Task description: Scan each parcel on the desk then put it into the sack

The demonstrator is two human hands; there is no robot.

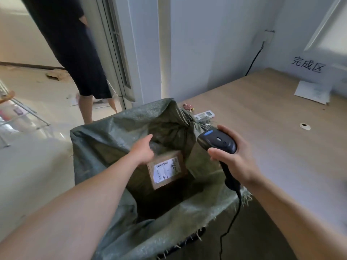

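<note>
Pale walls and a glossy floor frame the scene, and a person in dark clothes (75,53) stands by the doorway at the back. On the right runs a wood-grain tabletop (262,132), flat and smooth, carrying a white paper (312,91) and a remote (204,115). Against its near edge stands the sack (105,143): grey-green woven plastic, crinkled and floppy, its mouth gaping and its cut rim frayed into loose strands.

Inside it lies the parcel (165,171), a brown cardboard box with square corners and a white printed label facing up. It seems to lean against the sack's far wall. The left hand (142,150) reaches over the mouth with loose fingers and holds nothing. Whether it touches the box's far corner I cannot tell. The right hand (234,158) is wrapped round the scanner (217,142), a pistol-shaped tool of hard black plastic with a blue button, its cord (232,222) trailing down past the rim.

The step looks like dropping the box in. To do it well, let the box settle low and flat instead of hanging on a fold. Then lift the left hand straight up so the limp rim is not dragged shut, and keep the cord outside the mouth.
</note>
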